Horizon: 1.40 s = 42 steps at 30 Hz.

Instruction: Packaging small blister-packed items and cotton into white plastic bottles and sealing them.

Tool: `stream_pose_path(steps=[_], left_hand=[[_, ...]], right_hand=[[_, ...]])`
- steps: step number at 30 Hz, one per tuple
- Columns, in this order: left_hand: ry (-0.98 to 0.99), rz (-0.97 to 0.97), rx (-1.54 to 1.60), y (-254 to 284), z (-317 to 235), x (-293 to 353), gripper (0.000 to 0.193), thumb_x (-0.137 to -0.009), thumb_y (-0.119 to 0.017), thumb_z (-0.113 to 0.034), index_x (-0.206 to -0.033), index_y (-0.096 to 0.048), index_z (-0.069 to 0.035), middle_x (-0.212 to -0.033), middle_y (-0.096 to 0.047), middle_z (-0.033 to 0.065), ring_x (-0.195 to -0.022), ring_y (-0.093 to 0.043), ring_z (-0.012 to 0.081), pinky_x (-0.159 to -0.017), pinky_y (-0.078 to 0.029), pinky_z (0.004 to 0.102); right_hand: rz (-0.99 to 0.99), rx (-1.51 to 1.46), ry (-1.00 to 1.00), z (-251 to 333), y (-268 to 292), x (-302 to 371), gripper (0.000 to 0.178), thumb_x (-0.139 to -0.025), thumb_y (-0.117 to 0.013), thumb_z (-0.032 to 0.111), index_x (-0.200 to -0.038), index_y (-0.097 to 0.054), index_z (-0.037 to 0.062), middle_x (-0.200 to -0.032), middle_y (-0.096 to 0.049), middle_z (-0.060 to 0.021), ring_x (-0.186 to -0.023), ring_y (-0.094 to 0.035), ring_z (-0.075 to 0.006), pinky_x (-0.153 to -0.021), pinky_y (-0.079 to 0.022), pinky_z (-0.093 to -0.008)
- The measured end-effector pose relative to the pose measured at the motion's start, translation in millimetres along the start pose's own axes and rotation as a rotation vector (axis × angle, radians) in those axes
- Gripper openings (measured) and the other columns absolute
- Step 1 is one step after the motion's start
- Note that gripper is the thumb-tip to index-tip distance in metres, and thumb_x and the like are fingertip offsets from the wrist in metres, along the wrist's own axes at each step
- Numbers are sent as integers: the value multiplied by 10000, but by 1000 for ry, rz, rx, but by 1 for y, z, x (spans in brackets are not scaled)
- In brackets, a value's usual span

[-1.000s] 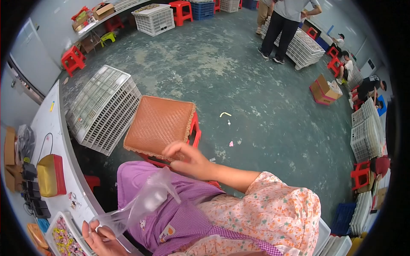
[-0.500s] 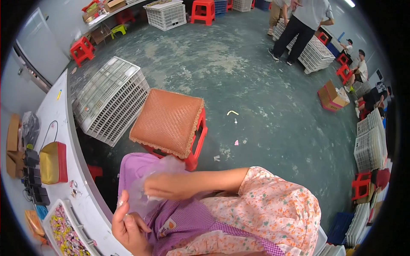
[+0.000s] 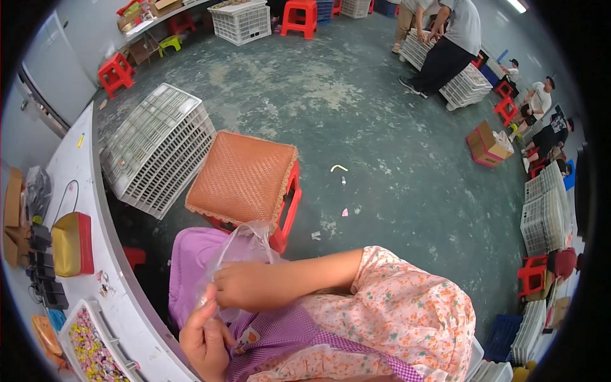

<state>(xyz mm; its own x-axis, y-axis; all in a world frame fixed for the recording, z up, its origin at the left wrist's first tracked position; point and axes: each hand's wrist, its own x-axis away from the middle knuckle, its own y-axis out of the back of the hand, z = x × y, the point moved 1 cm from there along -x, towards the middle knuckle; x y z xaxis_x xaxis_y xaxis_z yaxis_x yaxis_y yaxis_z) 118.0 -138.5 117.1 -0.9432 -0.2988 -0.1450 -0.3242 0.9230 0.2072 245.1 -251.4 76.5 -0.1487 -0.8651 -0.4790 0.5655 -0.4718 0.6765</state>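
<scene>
A clear, thin plastic bag is bunched up over my lap, its loose top standing above my hands. My right hand reaches across from the right, its fingers curled in at the bag; the fingertips are hidden. Close by on the left, my left hand has its fingers folded, with one wrapped tip raised against the bag's lower left edge. Under both hands lies a purple checked apron. A plain purple cloth-covered surface shows just beyond the bag.
Ahead stands a red stool with a brown woven cushion, beside a white plastic crate. Along my left runs a white table with a gold-and-red bag and a tray of small colourful pieces. People work at far crates.
The plastic bag has risen and opened out above my right hand. My left hand has moved right, up to the bag. The view has shifted slightly, and a far person bends over the crates.
</scene>
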Motion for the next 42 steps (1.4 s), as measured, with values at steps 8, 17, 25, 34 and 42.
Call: stream_pose_path(steps=[8, 17, 25, 34, 42], left_hand=[[-47, 88, 109, 5, 4, 3, 218, -913, -399, -102, -1077, -486, 12, -1209, -475, 260, -382, -433, 97, -377, -331, 185], [-37, 94, 144, 7, 11, -1, 219, -925, -393, -115, -1081, -479, 12, -1218, -469, 253, -387, -439, 95, -381, -344, 185], [-40, 91, 129, 5, 8, -1, 218, -925, -401, -121, -1081, -478, 11, -1219, -461, 267, -399, -446, 89, -391, -349, 181], [-39, 82, 109, 4, 5, -2, 217, -920, -406, -110, -1081, -480, 14, -1213, -465, 270, -399, -442, 86, -395, -347, 179], [-41, 66, 89, 3, 3, -1, 220, -919, -402, -106, -1081, -485, 19, -1211, -471, 265, -402, -430, 78, -407, -340, 177]], right_hand=[[-53, 108, -155, -39, -52, 8, 291, -656, -618, 114, -926, -574, 16, -866, -594, -150, -802, -582, -310, -709, -448, -389], [212, 76, -407, -50, -67, 13, 364, -645, -667, 243, -940, -585, 45, -894, -614, -140, -885, -582, -305, -754, -454, -398], [259, 69, -426, -49, -70, 15, 362, -659, -662, 292, -921, -596, 51, -909, -609, -151, -888, -582, -304, -761, -457, -397], [304, 94, -407, -53, -77, 14, 422, -678, -654, 339, -974, -592, 45, -965, -596, -163, -939, -557, -317, -816, -420, -412], [300, 119, -369, -52, -75, 15, 443, -672, -651, 364, -985, -594, 54, -964, -590, -152, -931, -554, -314, -802, -420, -419]])
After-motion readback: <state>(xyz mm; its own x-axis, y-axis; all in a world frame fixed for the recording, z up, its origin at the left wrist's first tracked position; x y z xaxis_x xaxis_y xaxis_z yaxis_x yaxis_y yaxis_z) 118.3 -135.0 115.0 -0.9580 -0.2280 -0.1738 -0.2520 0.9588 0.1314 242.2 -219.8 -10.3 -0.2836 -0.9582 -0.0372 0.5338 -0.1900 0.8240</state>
